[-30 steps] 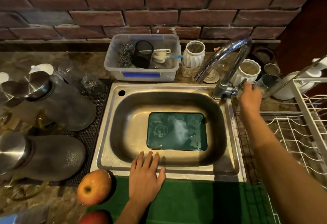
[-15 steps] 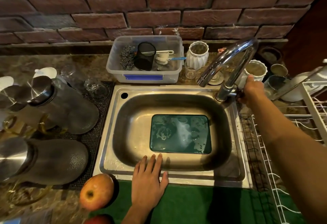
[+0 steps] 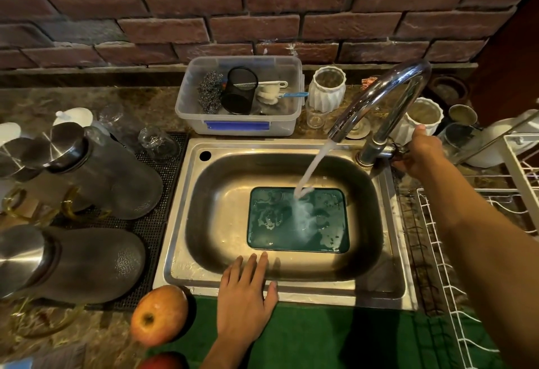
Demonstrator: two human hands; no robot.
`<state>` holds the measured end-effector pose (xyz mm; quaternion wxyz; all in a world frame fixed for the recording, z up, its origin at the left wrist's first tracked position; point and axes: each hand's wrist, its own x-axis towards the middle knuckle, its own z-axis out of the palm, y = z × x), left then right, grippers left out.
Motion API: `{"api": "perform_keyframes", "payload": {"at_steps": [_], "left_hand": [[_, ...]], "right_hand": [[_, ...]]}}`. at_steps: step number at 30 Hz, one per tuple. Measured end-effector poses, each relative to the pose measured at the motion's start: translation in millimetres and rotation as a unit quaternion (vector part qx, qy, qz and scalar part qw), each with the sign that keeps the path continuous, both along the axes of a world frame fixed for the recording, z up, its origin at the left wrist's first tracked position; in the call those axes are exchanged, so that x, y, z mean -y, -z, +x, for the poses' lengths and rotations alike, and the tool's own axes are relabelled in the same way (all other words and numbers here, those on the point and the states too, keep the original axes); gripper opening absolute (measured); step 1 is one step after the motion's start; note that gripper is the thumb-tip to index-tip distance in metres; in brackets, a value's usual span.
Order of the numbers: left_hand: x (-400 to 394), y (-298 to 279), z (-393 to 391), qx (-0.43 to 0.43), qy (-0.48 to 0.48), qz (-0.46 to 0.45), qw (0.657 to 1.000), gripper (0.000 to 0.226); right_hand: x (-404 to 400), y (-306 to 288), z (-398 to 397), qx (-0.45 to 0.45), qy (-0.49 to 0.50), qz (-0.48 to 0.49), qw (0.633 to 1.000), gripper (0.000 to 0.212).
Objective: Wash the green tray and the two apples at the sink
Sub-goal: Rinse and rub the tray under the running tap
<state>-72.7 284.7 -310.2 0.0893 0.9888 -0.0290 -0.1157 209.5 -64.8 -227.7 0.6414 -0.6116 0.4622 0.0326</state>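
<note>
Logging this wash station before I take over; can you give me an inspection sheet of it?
Surface: steel sink, tap running.
Job's things: green tray flat in the basin under the stream; two apples on the front edge.
Clutter: plastic tub with scrubbers, white ribbed pots, jugs lying on a mat.
Grippers: left hand flat on the sink rim, empty; right hand on the tap lever.
Cables: nothing seen.
Surroundings: brick wall, wire dish rack.

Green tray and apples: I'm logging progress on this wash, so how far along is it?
Early. Done: the green tray lies flat in the sink. In hand: the right hand is at the tap handle and water pours onto the tray; the left hand rests open on the sink's front rim. Left: scrubbing the tray and washing both apples, which sit on the counter.
</note>
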Motion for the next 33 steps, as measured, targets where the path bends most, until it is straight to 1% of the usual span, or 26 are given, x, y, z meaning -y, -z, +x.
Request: {"api": "perform_keyframes", "payload": {"at_steps": [5,7,9,11,13,14,16,18,19,21,24,28,31,33], "left_hand": [[-0.6,-1.2,0.4,-0.013,0.001,0.002,1.0,0.061],[-1.4,1.3,0.3,-0.013,0.003,-0.002,1.0,0.061],[0.6,3.0,1.5,-0.017,-0.001,-0.008,1.0,0.059],[2.2,0.8,9.5,-0.03,-0.024,-0.014,0.999,0.057],[3.1,-3.3,27.7,-0.054,-0.073,-0.028,0.995,0.055],[2.4,-4.0,39.7,-0.069,-0.104,-0.06,0.99,0.053],[-2.4,0.5,66.0,-0.087,-0.183,-0.167,0.965,0.049],[-9.7,9.8,93.6,-0.113,-0.267,-0.268,0.919,0.047],[-14.0,17.4,105.0,-0.128,-0.305,-0.302,0.894,0.046],[-22.3,32.5,121.5,-0.162,-0.367,-0.326,0.856,0.044],[-31.2,50.8,136.9,-0.195,-0.413,-0.324,0.828,0.04],[-32.4,66.5,151.1,-0.216,-0.43,-0.355,0.802,0.036],[-29.3,69.6,161.8,-0.209,-0.453,-0.405,0.766,0.024],[-26.1,71.5,167.5,-0.219,-0.46,-0.435,0.743,0.021]], "right_hand": [[-2.7,-0.1,-5.1,0.0,0.001,0.002,1.0,0.056],[-8.4,3.0,-11.4,0.005,0.02,-0.009,1.0,0.047],[-17.3,7.1,-22.6,0.022,0.048,-0.049,0.997,0.032],[-28.7,16.8,-39.6,0.045,0.039,-0.073,0.996,0.022],[-43.2,29.5,-63.4,0.057,0.009,-0.06,0.997,0.023],[-50.6,38.4,-75.5,0.053,-0.014,-0.06,0.997,0.023],[-65.8,56.1,-95.4,0.024,-0.064,-0.051,0.996,0.019],[-77.2,73.2,-107.4,-0.016,-0.1,-0.038,0.994,0.021],[-80.6,81.1,-111.2,-0.035,-0.122,-0.044,0.991,0.024],[-83.6,97.2,-117.2,-0.072,-0.164,-0.06,0.982,0.025],[-84.9,112.1,-120.5,-0.118,-0.19,-0.055,0.973,0.018],[-84.2,128.9,-115.9,-0.159,-0.181,-0.019,0.97,0.032],[-85.3,135.1,-111.1,-0.164,-0.167,-0.003,0.972,0.032],[-85.8,139.2,-108.1,-0.16,-0.155,0.009,0.975,0.031]]}}
